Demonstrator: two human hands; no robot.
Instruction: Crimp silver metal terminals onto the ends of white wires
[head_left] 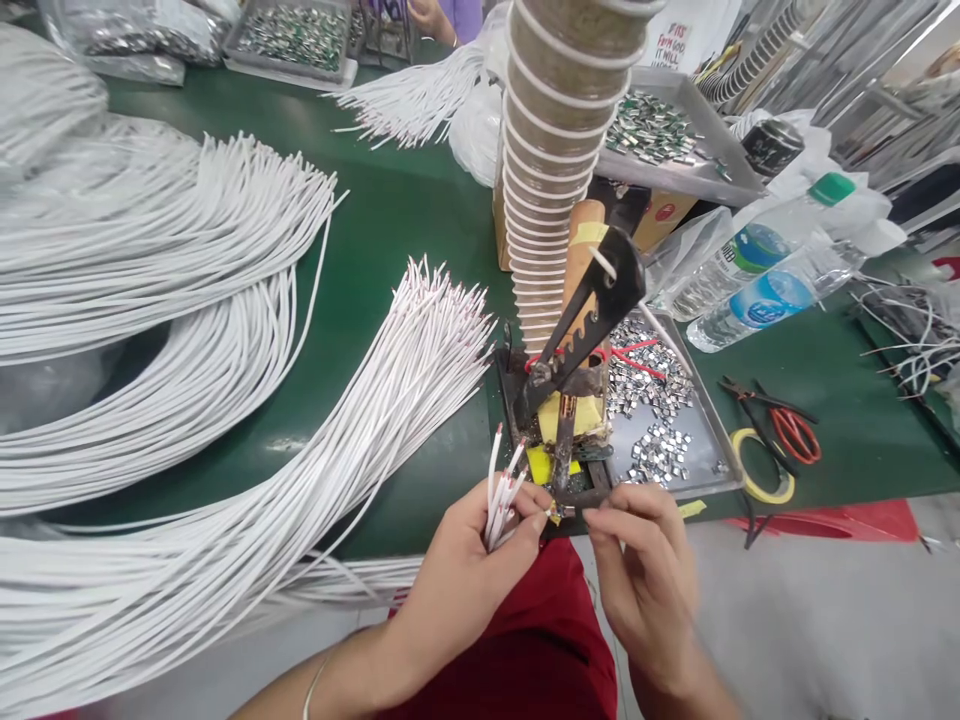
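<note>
My left hand [480, 560] is closed around several white cables [504, 500] whose stripped, reddish ends point up. Between thumb and forefinger it pinches near a small metal connector [566, 511]. My right hand [645, 560] is closed in a pinch just right of that connector; what its fingertips hold is too small to make out. Directly above sits a soldering iron [583, 255] with a wooden handle, clamped tip down in a black notched bracket [592, 310]. To its right, a metal tray [701, 430] holds many small silver connectors [660, 452].
A ribbed hose [555, 150] comes down behind the iron. Large bundles of white cables [360, 400] cover the left. Water bottles [765, 300], pliers [757, 410] and yellow tape [784, 492] lie right. Trays of circuit boards [652, 128] and another person's hand [431, 18] are at the back.
</note>
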